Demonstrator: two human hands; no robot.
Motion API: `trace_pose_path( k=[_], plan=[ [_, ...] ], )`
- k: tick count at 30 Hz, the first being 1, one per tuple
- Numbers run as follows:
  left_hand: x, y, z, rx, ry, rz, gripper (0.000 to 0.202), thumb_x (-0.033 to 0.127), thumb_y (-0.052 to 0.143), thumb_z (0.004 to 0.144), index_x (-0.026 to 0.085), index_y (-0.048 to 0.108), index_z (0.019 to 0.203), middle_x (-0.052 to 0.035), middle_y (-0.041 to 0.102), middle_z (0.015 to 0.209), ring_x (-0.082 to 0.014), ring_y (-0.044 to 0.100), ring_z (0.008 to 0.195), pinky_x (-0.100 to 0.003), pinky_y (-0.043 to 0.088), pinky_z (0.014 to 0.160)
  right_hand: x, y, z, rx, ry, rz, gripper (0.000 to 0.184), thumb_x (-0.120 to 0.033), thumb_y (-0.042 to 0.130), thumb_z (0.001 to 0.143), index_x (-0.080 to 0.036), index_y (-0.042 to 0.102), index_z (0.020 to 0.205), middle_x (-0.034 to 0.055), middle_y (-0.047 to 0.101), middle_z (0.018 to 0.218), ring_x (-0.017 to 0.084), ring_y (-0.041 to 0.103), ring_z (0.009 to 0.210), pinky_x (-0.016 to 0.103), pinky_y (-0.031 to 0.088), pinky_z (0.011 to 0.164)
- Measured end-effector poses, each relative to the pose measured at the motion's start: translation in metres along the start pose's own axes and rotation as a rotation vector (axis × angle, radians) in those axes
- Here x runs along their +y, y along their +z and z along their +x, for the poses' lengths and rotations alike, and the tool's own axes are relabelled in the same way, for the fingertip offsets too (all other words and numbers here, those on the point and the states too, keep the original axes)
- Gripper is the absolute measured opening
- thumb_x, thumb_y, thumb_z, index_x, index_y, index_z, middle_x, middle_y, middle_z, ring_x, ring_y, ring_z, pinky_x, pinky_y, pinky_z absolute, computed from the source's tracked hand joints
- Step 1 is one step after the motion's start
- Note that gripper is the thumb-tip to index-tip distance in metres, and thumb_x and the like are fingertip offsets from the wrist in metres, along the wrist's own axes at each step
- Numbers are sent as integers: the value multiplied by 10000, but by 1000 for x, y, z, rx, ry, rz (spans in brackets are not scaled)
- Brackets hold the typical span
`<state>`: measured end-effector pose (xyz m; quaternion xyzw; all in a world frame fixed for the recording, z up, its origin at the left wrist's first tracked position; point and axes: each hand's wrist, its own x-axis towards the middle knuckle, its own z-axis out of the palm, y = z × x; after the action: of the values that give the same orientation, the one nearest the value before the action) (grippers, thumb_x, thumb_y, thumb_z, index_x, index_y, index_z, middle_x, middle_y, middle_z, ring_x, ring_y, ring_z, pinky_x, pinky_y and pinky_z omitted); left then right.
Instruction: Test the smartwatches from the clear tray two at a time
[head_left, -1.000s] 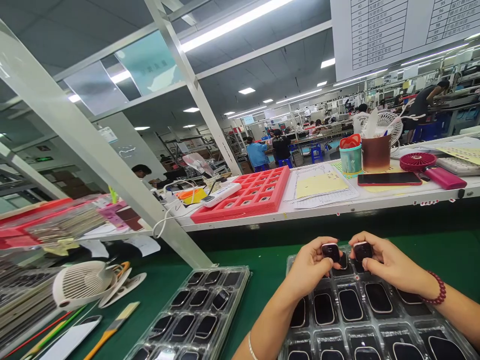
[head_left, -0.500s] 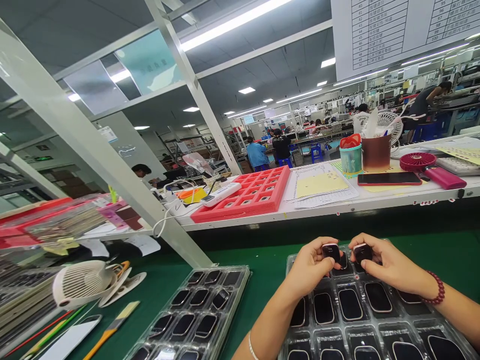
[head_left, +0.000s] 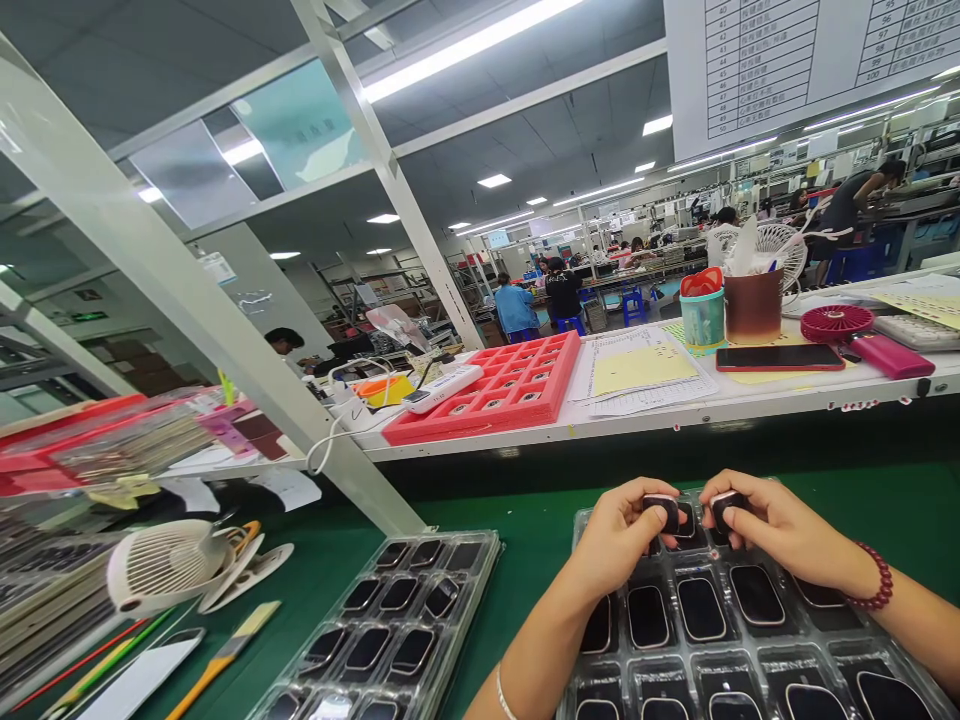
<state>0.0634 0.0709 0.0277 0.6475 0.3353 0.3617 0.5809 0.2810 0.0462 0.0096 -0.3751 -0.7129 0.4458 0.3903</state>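
Observation:
My left hand (head_left: 619,538) and my right hand (head_left: 769,525) are close together, each pinching a small black smartwatch body with a rounded-square shape. The left one (head_left: 661,512) and the right one (head_left: 724,508) are partly covered by my fingers. Both hands hover just over the far end of a clear plastic blister tray (head_left: 750,690). Its pockets hold several similar dark watch bodies (head_left: 701,608) lying face up. My forearms cover part of the tray, and a red bead bracelet circles my right wrist.
A second clear tray (head_left: 390,640) of dark watch bodies lies to the left on the green mat (head_left: 525,530). Beyond it are a white fan (head_left: 166,565) and an orange-handled brush (head_left: 225,660). A white shelf (head_left: 720,405) ahead holds a red foam tray (head_left: 510,390), papers and a phone.
Both hands have sunk slightly toward the tray, and my fingers now wrap further over the two watch bodies. The view has shifted only a little.

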Motion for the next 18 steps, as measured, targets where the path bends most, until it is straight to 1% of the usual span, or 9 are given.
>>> trace_pose_path(
  k=[2,5,9,12,14,16,18],
  plan=[
    [0,1,0,5,-4,-6,287,247,641,777,133,613,1039,-90,699,909,-131,638,677,-198,387,519,-2,0,0,13,-2,-21,156,-194,484,879,-224,563,1010,13,631,894,159,550,706,277,462,633],
    [0,1,0,0,-32,-4,373,156,627,741,149,588,1112,-95,693,991,-157,660,763,-201,423,555,-7,1,0,37,-14,-55,149,-152,498,844,-217,571,957,0,637,832,157,559,701,262,439,618],
    [-3,0,2,-19,-35,-8,371,170,572,781,142,573,1151,-101,686,990,-161,669,764,-200,422,549,-14,2,-2,43,-13,-74,179,-120,487,818,-211,561,954,-2,637,838,156,573,716,257,441,624],
    [-4,-1,2,-23,-27,-6,376,174,566,782,140,570,1156,-100,685,981,-158,669,755,-196,413,538,-15,2,-3,49,-20,-109,163,-117,478,816,-209,558,924,-3,633,814,159,575,728,264,442,647],
    [-3,-1,1,-14,-34,-3,388,151,560,765,141,570,1152,-94,684,971,-155,666,748,-196,412,537,-15,1,-3,44,-24,-122,165,-119,480,810,-210,554,926,0,634,816,160,571,724,263,440,639],
    [-1,0,1,4,-47,0,430,105,549,726,146,565,1154,-89,682,976,-155,664,758,-198,416,545,-15,1,-3,23,-22,-118,193,-123,491,798,-211,545,960,5,636,846,155,566,698,256,436,600],
    [1,2,1,17,-64,2,473,70,531,689,149,560,1155,-86,679,982,-155,662,768,-200,418,552,-14,1,-3,9,-22,-106,213,-126,498,789,-213,540,979,9,634,865,155,567,699,253,443,593]
  ],
)
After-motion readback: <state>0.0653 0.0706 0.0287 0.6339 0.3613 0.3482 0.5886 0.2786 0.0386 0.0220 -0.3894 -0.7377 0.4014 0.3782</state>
